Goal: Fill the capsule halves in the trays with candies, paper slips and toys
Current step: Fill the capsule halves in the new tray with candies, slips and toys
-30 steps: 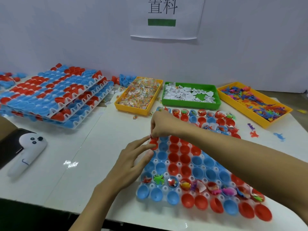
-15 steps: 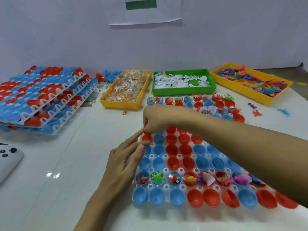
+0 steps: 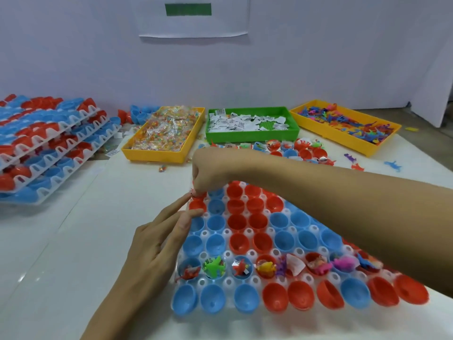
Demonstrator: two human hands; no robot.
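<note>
A white tray [image 3: 268, 233] of red and blue capsule halves lies in front of me. One row near the front holds toys, such as a green one [image 3: 214, 266]; the far rows are filled too. My right hand [image 3: 210, 170] is closed above the tray's left edge, pinching a small red item [image 3: 193, 191] over a red capsule half [image 3: 197, 205]. My left hand [image 3: 159, 244] rests at the tray's left side, fingers spread, index tip touching that pinched item.
Behind the tray stand a yellow bin of wrapped candies [image 3: 166, 133], a green bin of paper slips [image 3: 250, 123] and a yellow bin of toys [image 3: 343, 126]. Stacked trays of capsule halves [image 3: 49, 148] sit at left. Loose toys [image 3: 392, 165] lie at right.
The camera has tilted and moved closer. Both hands stay at the tray's left edge, my right hand still pinching over the same red half.
</note>
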